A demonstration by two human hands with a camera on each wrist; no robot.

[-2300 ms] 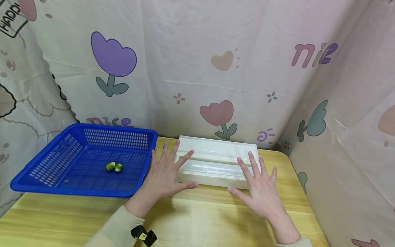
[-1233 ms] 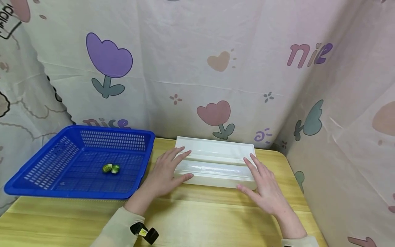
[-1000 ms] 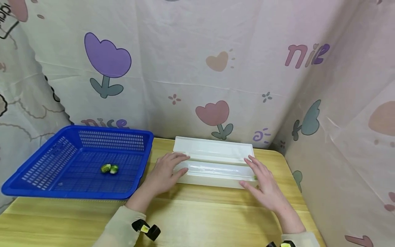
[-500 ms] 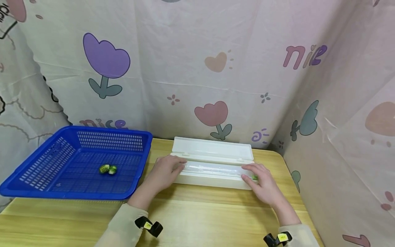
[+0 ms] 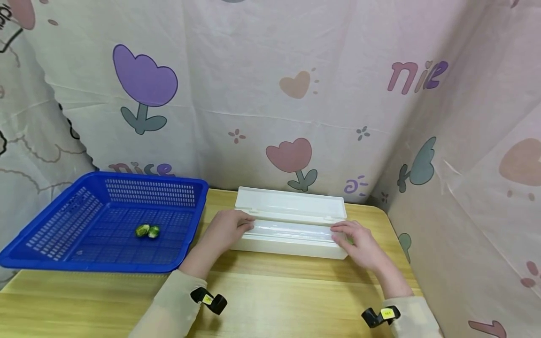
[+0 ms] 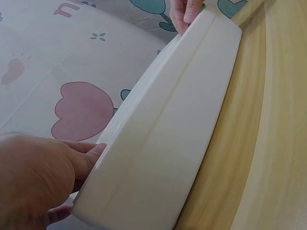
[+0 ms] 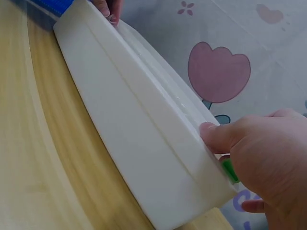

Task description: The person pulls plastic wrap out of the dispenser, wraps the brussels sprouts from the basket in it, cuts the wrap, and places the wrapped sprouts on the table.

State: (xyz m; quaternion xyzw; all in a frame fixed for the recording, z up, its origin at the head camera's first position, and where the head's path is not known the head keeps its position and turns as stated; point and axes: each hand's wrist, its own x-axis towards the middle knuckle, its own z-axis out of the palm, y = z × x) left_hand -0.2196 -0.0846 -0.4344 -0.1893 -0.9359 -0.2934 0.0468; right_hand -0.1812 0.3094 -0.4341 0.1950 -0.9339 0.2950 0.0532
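A white plastic wrap dispenser (image 5: pixel 291 248) lies lengthwise on the table, its lid (image 5: pixel 291 203) raised at the back. Clear plastic wrap (image 5: pixel 291 229) shows shiny along the inside. My left hand (image 5: pixel 226 230) is at the dispenser's left end, thumb and fingers bent together on the film. At the opposite end my right hand (image 5: pixel 359 241) pinches the film the same way, its thumb over the front edge in the right wrist view. A small green piece (image 7: pixel 229 170) shows at the right end, partly behind that hand. The fingertips inside the dispenser are partly hidden.
A blue plastic basket (image 5: pixel 97 267) stands to the left, with two small Brussels sprouts (image 5: pixel 148 231) in it. Patterned cloth (image 5: pixel 236 94) hangs behind and at the sides of the wooden table (image 5: pixel 270 295).
Both hands have come down from above the dispenser to its two ends. Their spread fingers have drawn together onto the film. The basket and dispenser stay in place as the view shifts slightly.
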